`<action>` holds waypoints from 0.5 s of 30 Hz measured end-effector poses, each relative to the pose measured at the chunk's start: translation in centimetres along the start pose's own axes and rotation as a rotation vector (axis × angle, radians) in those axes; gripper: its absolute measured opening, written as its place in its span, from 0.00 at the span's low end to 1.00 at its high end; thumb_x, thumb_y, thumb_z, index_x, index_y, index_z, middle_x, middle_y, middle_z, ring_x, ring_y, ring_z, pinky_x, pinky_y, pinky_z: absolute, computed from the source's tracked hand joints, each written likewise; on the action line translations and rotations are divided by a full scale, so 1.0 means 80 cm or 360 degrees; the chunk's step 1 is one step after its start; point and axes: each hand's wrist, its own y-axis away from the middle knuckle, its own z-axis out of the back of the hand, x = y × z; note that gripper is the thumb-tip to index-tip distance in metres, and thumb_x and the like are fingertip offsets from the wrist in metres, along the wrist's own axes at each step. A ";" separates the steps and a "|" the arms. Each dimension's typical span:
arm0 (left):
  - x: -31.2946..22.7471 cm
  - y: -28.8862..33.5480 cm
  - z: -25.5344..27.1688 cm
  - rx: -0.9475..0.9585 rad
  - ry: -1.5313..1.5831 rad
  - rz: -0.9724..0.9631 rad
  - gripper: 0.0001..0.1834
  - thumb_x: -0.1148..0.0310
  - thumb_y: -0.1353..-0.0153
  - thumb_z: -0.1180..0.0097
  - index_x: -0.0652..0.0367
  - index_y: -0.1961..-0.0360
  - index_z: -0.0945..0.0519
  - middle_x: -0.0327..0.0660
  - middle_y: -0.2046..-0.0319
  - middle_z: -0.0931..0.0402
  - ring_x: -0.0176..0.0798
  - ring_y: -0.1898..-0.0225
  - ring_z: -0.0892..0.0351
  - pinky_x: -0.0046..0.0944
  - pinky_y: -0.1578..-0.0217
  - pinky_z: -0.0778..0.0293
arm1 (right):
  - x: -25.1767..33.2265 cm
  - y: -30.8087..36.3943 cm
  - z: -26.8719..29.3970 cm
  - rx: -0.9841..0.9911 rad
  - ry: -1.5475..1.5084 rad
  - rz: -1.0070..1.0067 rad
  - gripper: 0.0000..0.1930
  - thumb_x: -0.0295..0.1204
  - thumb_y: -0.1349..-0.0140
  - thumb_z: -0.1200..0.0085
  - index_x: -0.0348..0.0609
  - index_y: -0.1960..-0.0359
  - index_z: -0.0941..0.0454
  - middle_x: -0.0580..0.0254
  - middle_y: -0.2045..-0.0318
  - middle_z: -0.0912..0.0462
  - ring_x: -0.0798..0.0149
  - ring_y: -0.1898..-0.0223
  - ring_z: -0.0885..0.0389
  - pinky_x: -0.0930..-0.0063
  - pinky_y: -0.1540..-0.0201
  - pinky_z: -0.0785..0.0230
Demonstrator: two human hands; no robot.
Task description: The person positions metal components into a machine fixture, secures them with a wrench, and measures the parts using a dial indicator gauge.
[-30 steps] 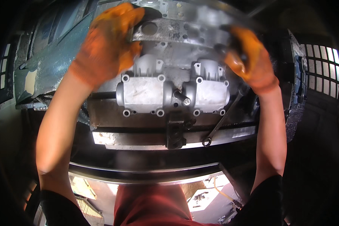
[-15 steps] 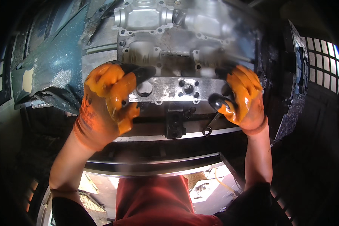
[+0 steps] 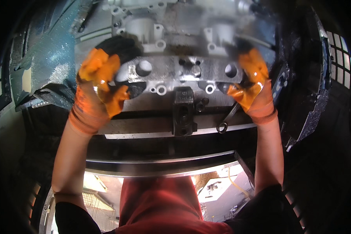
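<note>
We held a flat silver metal bar with a large round hole near each end (image 3: 165, 71) crosswise in front of us, over the pale-grey cast-metal housings (image 3: 139, 30), whose lugs showed above and below it. The rounded end of a short bright metal stud (image 3: 196, 70) showed at its middle among smaller holes. Our orange-gloved left hand (image 3: 101, 80) gripped one end, black-tipped fingers over the far edge and thumb under the near one. Our orange-gloved right hand (image 3: 254, 80) gripped the other end likewise, though its far fingertips were blurred. We could not tell whether the bar touched the housings. To do this well, we judged, both ends wanted equal support and a level line, the stud centred, and thumbs clear of the underside, where they might get pinched. Nearer us stood a black steel block (image 3: 183, 111); the dark ring-ended wrench (image 3: 229, 118) beside our right thumb deserved care against knocking.
</note>
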 end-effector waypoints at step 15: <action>-0.003 0.014 -0.012 0.0018 0.0053 -0.0044 0.38 0.75 0.44 0.36 0.66 0.35 0.43 0.58 0.42 0.33 0.53 0.42 0.29 0.49 0.41 0.30 | 0.135 0.062 -0.035 0.0481 0.0830 -0.0499 0.22 0.37 0.45 0.35 0.44 0.48 0.22 0.51 0.57 0.19 0.48 0.61 0.17 0.60 0.57 0.24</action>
